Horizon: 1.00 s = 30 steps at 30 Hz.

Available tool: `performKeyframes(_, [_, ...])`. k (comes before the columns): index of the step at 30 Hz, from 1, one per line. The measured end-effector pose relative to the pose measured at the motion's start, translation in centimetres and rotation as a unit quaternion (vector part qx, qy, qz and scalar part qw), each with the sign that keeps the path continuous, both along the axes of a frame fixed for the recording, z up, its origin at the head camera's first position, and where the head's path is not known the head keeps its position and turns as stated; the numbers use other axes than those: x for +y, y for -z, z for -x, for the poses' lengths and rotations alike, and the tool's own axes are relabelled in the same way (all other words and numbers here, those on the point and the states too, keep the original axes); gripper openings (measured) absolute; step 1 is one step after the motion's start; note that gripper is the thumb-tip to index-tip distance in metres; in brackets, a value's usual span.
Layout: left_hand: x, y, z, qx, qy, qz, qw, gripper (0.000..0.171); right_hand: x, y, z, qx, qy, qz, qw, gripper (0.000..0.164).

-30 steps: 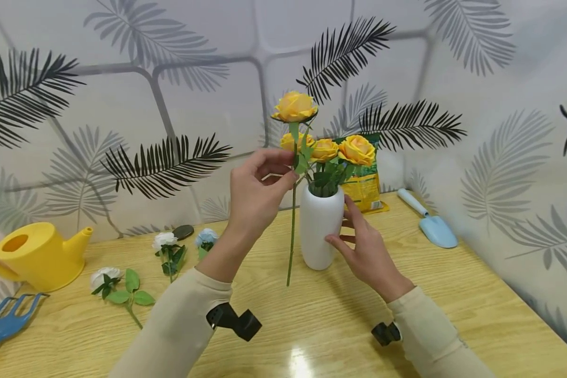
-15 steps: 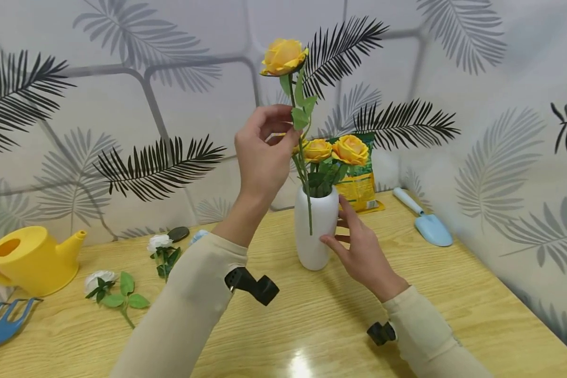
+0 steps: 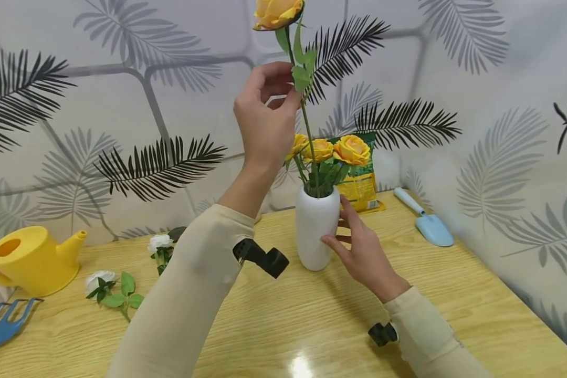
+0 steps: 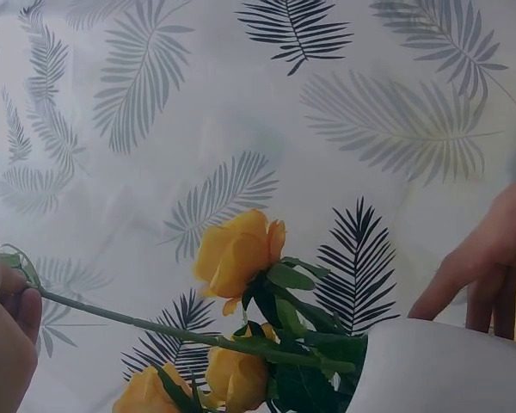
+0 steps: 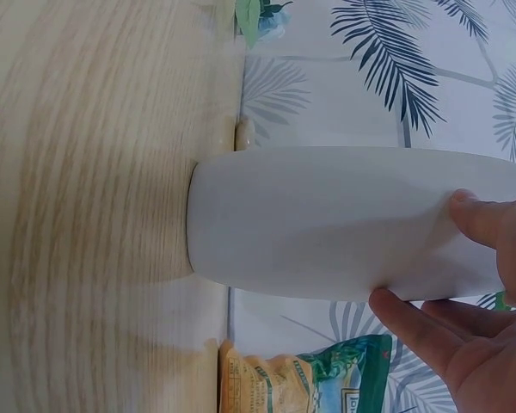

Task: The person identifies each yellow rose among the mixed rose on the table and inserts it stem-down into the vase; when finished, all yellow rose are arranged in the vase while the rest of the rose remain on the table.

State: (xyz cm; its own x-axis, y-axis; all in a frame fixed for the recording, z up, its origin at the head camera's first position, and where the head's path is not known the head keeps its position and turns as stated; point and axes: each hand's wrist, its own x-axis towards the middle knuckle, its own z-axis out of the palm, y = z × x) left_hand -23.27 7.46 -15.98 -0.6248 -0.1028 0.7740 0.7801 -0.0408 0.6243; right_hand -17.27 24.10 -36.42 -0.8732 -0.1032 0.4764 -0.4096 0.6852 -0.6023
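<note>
In the head view my left hand (image 3: 271, 113) pinches the stem of a yellow rose (image 3: 277, 13), held high above a white vase (image 3: 315, 228). The stem (image 4: 198, 335) slants down so its lower end is at the vase mouth; whether the tip is inside I cannot tell. Several yellow roses (image 3: 352, 150) with green leaves stand in the vase. My right hand (image 3: 366, 252) holds the vase's right side, thumb in front and fingers behind; the right wrist view shows the thumb and fingertips on the white vase (image 5: 327, 224), which stands upright on the table.
On the wooden table (image 3: 274, 325), a yellow watering can (image 3: 35, 260), a blue hand fork (image 3: 2, 328) and white flowers (image 3: 99, 281) lie left. A yellow-green bag (image 3: 359, 189) stands behind the vase. A light-blue trowel (image 3: 432, 228) lies right. A patterned wall rises behind.
My left hand has risen with the yellow rose, and its stem's lower end has moved from beside the vase up to the mouth. The right hand keeps its hold on the vase.
</note>
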Motion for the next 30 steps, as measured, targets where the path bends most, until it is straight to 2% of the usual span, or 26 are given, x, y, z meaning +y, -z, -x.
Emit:
performKeyframes(4, [0.3, 0.1, -0.1, 0.007, -0.002, 0.003, 1.0, 0.02, 0.0, 0.0, 0.0, 0.003, 0.0, -0.003, 1.0, 0.093])
performKeyframes(9, [0.5, 1.8, -0.4, 0.022, -0.003, 0.02, 0.9995, 0.021, 0.0, 0.1, 0.1, -0.002, 0.0, -0.002, 1.0, 0.093])
performKeyframes(12, [0.6, 2.4, -0.3, 0.035, 0.002, 0.011, 0.9993, 0.02, 0.0, 0.2, 0.1, -0.001, -0.002, 0.002, 1.0, 0.093])
performKeyframes(19, [0.4, 1.2, 0.1, 0.034, 0.006, -0.012, 0.9993, 0.02, 0.0, 0.2, 0.1, 0.006, -0.006, 0.002, 1.0, 0.092])
performKeyframes(24, [0.1, 0.5, 0.3, 0.026, -0.004, -0.016, 0.9995, 0.02, 0.0, 0.2, 0.1, 0.006, -0.01, 0.003, 1.0, 0.094])
performKeyframes(27, [0.0, 0.8, 0.4, 0.025, -0.012, -0.009, 0.9996, 0.021, 0.0, 0.1, 0.0, 0.001, -0.007, 0.003, 1.0, 0.094])
performKeyframes(30, [0.1, 1.7, 0.3, 0.036, -0.018, 0.009, 0.9991, 0.021, 0.0, 0.0, 0.0, -0.002, -0.004, 0.003, 1.0, 0.094])
